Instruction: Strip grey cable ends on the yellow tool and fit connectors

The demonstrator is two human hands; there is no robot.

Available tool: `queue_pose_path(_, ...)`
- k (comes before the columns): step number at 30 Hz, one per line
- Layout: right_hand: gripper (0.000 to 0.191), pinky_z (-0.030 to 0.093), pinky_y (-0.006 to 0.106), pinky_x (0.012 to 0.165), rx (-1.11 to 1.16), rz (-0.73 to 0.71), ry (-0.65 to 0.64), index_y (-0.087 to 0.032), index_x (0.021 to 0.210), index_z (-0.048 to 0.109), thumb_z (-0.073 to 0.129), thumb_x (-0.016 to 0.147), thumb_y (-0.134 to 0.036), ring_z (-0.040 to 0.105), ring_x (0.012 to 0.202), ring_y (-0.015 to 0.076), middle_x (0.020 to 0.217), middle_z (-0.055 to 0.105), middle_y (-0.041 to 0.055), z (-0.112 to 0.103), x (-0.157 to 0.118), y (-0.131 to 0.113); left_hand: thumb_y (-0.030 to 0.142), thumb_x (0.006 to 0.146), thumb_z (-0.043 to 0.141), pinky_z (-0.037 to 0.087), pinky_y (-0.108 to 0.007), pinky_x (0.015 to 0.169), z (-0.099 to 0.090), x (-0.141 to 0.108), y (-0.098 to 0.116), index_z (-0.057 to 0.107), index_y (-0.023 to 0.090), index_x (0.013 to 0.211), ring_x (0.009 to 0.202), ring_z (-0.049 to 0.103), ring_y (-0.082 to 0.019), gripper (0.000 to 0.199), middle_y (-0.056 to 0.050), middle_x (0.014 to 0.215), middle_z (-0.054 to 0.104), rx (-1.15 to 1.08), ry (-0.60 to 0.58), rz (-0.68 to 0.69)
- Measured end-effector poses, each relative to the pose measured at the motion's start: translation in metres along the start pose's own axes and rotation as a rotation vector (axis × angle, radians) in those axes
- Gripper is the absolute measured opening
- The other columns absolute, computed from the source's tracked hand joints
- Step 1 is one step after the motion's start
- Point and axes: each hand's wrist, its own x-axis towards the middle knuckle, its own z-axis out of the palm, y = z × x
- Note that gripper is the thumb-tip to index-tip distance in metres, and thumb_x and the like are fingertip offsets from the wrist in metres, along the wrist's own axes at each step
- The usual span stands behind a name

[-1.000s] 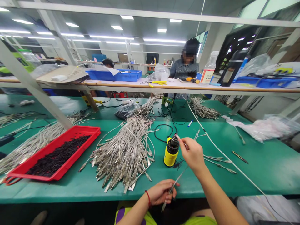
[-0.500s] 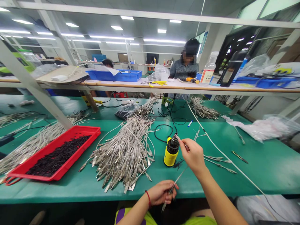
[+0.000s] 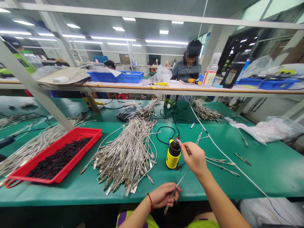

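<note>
My left hand (image 3: 165, 194), a red string round its wrist, is closed on a thin grey cable (image 3: 182, 180) near its metal plug, just past the table's front edge. The cable runs up to my right hand (image 3: 195, 157), which pinches its far end beside the nozzle of a yellow and black heat gun (image 3: 173, 156). That heat gun stands upright, nozzle up. Small black tube pieces (image 3: 180, 167) lie at its foot. A large heap of grey USB cables (image 3: 129, 152) spreads to the left. The tip between my right fingers is too small to make out.
A red tray (image 3: 54, 180) of short black pieces sits at the left, beside more cables (image 3: 45, 139). Loose cables (image 3: 222, 161) and a long white cable (image 3: 219, 148) lie to the right. A shelf (image 3: 133, 90) crosses above the table; a person (image 3: 187, 68) sits behind it.
My right hand has shifted slightly left, closer to the heat gun's nozzle. My left hand stays in place. At the far left, a person's head has come into view.
</note>
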Motion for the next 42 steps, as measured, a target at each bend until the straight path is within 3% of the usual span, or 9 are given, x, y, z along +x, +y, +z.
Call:
queue_pose_path(38, 0.016, 0.045, 0.032, 0.065, 0.039, -0.040, -0.005, -0.022, 0.088, 0.067, 0.057, 0.100, -0.025, 0.060, 0.066, 0.0175, 0.074, 0.068, 0.0030, -0.001, -0.010, -0.006, 0.048, 0.092, 0.065, 0.023, -0.026, 0.055, 0.001, -0.001, 0.001, 0.066, 0.016, 0.112, 0.052, 0.035, -0.008, 0.038, -0.004, 0.080, 0.062, -0.012, 0.011, -0.007)
queue_pose_path(42, 0.017, 0.042, 0.032, 0.061, 0.162, 0.075, 0.019, -0.022, 0.084, 0.070, 0.063, 0.097, -0.031, 0.056, 0.061, 0.0164, 0.070, 0.066, 0.0019, -0.004, -0.015, -0.008, 0.049, 0.093, 0.065, 0.024, -0.026, 0.055, 0.001, -0.001, 0.001, 0.066, 0.016, 0.112, 0.052, 0.036, -0.008, 0.038, -0.004, 0.080, 0.062, -0.008, 0.011, -0.004)
